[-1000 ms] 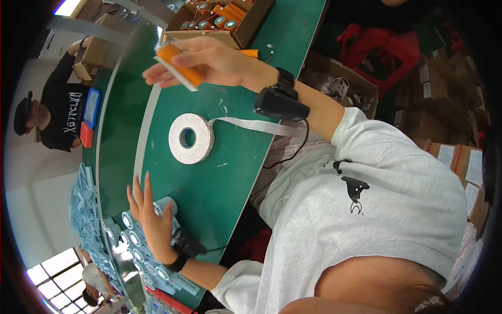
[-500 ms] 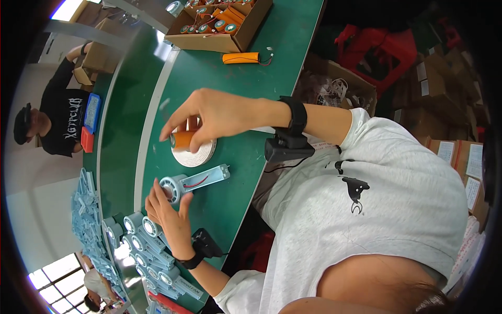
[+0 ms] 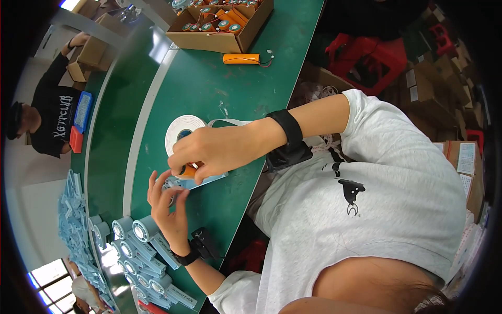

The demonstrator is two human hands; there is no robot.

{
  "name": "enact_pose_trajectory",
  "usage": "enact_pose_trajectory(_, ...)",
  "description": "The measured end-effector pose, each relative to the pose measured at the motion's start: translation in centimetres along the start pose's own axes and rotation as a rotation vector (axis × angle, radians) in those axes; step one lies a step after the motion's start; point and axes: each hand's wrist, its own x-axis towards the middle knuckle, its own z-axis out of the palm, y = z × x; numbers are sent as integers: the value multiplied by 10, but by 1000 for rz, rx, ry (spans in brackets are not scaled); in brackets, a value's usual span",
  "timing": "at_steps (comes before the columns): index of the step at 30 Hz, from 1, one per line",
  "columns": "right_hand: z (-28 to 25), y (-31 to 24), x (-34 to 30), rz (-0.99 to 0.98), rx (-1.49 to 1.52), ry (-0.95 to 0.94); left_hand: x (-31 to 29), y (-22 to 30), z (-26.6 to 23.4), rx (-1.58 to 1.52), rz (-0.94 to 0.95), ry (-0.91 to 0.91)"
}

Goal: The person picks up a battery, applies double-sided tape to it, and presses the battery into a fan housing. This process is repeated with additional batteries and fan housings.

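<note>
My right hand (image 3: 206, 152) is closed on an orange cylindrical battery (image 3: 186, 172), only partly visible between the fingers. It hangs right over a light blue handheld fan body (image 3: 212, 179), which lies on the green table. Around the round fan end curls my left hand (image 3: 168, 204), thumb and fingers bent against it; most of that end is hidden by both hands. A roll of white tape (image 3: 177, 127) lies beside my right hand and partly under it, with a loose strip reaching toward the wrist.
Another orange battery with wires (image 3: 241, 58) lies near a cardboard box of batteries (image 3: 206, 41). Several light blue fans (image 3: 137, 246) are grouped beyond my left hand. More blue parts (image 3: 76, 220) are heaped at the far left. Across the table stands a co-worker (image 3: 52, 115).
My right hand has carried the battery from above the tape roll down to the fan body. My left hand stays at the fan's round end, its fingers more bent.
</note>
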Motion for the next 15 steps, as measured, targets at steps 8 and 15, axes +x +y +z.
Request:
enact_pose_trajectory(8,4,-16,-10,-148,-149,-17,-1,2,13,-105,-146,153)
enact_pose_trajectory(15,1,-29,-1,-39,-541,-253,1,3,13,-114,-165,168)
